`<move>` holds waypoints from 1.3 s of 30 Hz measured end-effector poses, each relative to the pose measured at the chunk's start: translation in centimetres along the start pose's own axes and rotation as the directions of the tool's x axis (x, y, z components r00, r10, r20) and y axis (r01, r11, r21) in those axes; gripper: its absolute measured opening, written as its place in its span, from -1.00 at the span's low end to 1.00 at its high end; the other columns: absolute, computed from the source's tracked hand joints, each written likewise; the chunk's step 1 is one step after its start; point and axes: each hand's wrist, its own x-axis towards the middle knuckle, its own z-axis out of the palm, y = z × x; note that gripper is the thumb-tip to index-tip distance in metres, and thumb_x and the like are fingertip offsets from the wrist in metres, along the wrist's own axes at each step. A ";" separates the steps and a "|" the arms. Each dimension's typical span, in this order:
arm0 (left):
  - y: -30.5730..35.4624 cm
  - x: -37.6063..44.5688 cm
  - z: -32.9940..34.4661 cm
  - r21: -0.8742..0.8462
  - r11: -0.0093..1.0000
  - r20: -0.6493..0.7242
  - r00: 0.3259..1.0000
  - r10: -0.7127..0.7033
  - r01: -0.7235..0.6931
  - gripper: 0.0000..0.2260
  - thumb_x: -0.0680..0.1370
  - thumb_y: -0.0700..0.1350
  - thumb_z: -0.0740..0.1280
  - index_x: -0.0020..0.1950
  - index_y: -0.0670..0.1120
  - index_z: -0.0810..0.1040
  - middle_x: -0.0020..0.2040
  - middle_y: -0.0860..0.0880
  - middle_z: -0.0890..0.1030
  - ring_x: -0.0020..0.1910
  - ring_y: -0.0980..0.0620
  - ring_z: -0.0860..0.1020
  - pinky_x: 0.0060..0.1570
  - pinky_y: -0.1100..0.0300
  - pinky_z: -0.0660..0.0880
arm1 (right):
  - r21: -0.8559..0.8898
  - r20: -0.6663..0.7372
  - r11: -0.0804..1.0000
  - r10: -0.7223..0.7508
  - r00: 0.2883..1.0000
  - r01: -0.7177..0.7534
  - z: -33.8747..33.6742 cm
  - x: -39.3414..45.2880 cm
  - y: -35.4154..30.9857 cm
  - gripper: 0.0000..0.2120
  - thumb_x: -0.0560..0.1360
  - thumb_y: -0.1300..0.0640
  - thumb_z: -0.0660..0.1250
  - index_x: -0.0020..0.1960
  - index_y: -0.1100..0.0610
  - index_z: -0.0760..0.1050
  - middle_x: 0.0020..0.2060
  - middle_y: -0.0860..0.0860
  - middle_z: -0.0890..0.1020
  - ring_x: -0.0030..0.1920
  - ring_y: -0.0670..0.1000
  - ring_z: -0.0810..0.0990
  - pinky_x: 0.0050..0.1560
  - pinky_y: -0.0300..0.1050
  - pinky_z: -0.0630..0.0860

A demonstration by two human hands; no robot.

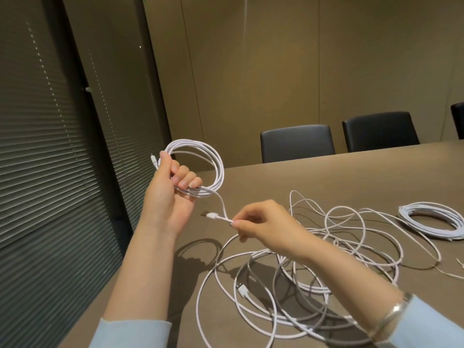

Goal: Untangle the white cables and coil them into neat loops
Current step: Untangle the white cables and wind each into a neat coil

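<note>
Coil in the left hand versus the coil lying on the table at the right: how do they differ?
The held coil hangs in the air, gripped by the left hand; the table coil lies flat, untouched. The held coil's tail runs to the right hand, unfinished; the table coil looks finished. Both are white.

A white cable wound into a round coil (200, 167) is held upright above the table edge, its plug end (213, 216) trailing below, while a loose tangle of white cables (288, 272) is spread flat beside a finished flat coil (431, 222).
</note>
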 end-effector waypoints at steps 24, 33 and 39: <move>1.7 0.6 -2.6 -0.035 0.997 -0.084 0.994 0.064 -0.067 -0.55 0.67 0.09 0.10 -0.39 -0.05 0.28 -0.50 0.07 0.16 -0.53 0.14 0.15 -0.50 0.33 0.24 | 0.026 0.344 0.988 0.132 0.930 -0.150 -5.2 -0.8 0.7 -0.83 0.39 0.21 0.53 -0.03 0.14 0.66 -0.25 0.00 0.63 -0.26 -0.10 0.56 -0.33 -0.23 0.45; 2.2 1.0 -3.7 -0.056 0.996 -0.101 0.993 0.069 -0.075 -0.57 0.66 0.10 0.11 -0.36 -0.04 0.29 -0.48 0.08 0.19 -0.52 0.14 0.17 -0.47 0.32 0.24 | -0.248 0.291 0.959 0.208 0.934 -0.136 -7.4 -0.5 2.0 -0.78 0.35 0.26 0.55 -0.06 0.04 0.69 -0.32 -0.10 0.64 -0.27 -0.13 0.57 -0.18 -0.24 0.50; 2.3 0.9 -3.9 -0.071 0.995 -0.118 0.991 0.066 -0.075 -0.57 0.66 0.10 0.12 -0.38 -0.04 0.30 -0.48 0.08 0.19 -0.52 0.14 0.16 -0.47 0.33 0.22 | -0.267 0.120 0.956 0.157 0.980 -0.121 -8.6 -0.4 2.5 -0.95 0.43 0.11 0.50 -0.20 0.06 0.71 -0.26 0.02 0.72 -0.23 -0.02 0.64 -0.06 -0.07 0.58</move>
